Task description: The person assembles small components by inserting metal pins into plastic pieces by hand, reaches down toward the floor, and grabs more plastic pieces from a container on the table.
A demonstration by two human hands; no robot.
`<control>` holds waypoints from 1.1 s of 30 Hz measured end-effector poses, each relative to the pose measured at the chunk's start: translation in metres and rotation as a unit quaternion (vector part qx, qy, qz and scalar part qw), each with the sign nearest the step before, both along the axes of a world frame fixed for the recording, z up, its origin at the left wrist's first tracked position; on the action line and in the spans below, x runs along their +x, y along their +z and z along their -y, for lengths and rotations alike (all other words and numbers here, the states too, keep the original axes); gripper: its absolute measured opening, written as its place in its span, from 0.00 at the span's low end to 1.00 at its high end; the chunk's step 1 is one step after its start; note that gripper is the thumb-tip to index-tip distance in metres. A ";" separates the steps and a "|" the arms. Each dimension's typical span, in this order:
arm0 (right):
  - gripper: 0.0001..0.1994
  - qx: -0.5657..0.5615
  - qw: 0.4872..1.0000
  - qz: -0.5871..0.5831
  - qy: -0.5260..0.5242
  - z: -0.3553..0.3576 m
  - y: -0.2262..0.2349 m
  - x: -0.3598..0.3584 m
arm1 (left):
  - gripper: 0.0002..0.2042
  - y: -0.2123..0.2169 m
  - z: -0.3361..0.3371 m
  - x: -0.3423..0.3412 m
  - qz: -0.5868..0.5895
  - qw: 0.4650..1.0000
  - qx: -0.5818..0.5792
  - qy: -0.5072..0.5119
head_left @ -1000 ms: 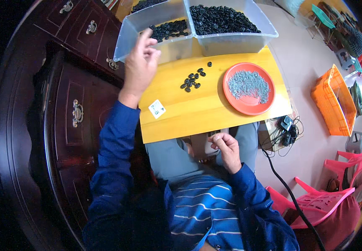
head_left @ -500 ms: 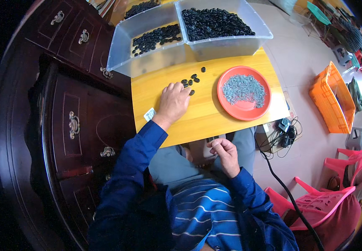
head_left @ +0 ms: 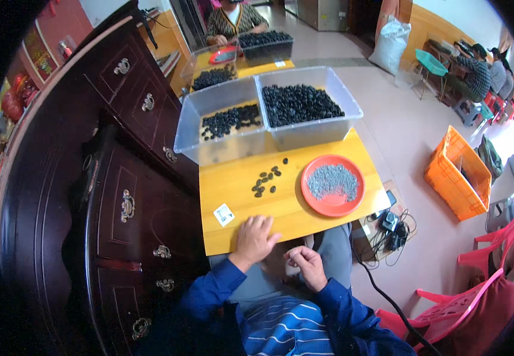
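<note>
My left hand rests palm down at the near edge of the yellow table, its fingers stretched out and holding nothing. Over my lap, just off that edge, my right hand has its fingers curled in a pinch. Whatever they may hold is hidden. Several small black oval pieces lie loose on the tabletop beyond my left hand. To their right sits a red plate carrying a heap of small silvery metal parts. A white printed label lies on the table left of my hand.
Behind the loose pieces stand two translucent bins, the left one part-filled and the right one heaped with black pieces. A dark wooden cabinet borders the left. Cables, an orange crate and pink chairs are right. A person sits beyond.
My left hand has drawn back from the black pieces to the near table edge and its fingers have spread. My right hand stays curled over my lap. The view has tilted up.
</note>
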State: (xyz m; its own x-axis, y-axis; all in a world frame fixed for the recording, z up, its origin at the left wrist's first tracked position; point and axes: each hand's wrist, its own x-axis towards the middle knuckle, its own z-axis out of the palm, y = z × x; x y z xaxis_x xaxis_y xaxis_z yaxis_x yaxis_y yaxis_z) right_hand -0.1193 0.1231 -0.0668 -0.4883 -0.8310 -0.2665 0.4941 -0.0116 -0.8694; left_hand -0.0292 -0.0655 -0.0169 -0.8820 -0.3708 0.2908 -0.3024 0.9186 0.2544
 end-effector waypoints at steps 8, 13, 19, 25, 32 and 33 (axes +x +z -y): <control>0.10 -0.009 1.000 0.012 0.008 -0.008 0.001 0.018 | 0.23 -0.006 -0.024 0.029 -0.060 0.998 0.000 -0.029; 0.09 -0.012 1.000 -0.010 -0.002 -0.011 -0.006 0.025 | 0.07 -0.031 -0.017 0.036 -0.157 0.985 0.012 -0.074; 0.12 0.022 0.998 0.053 0.003 -0.009 -0.002 0.024 | 0.06 -0.008 -0.045 0.034 -0.179 0.972 0.106 -0.110; 0.12 -0.023 0.993 0.117 0.007 -0.017 -0.008 0.024 | 0.05 -0.008 -0.067 0.037 -0.157 0.962 0.187 -0.121; 0.09 0.000 0.992 0.128 0.024 -0.021 0.004 0.027 | 0.05 -0.013 -0.074 0.046 -0.144 0.971 0.160 -0.107; 0.09 -0.004 0.992 0.124 0.028 -0.021 0.005 0.026 | 0.05 -0.014 -0.074 0.046 -0.140 0.972 0.150 -0.111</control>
State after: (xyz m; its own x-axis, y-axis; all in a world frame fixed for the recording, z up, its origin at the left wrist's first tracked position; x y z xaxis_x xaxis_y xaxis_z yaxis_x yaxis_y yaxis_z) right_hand -0.0930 0.1438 -0.0621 -0.3605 -0.8576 -0.3668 0.6933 0.0167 -0.7204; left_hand 0.0166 0.0084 -0.0311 -0.8518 -0.2860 0.4390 0.0142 0.8249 0.5650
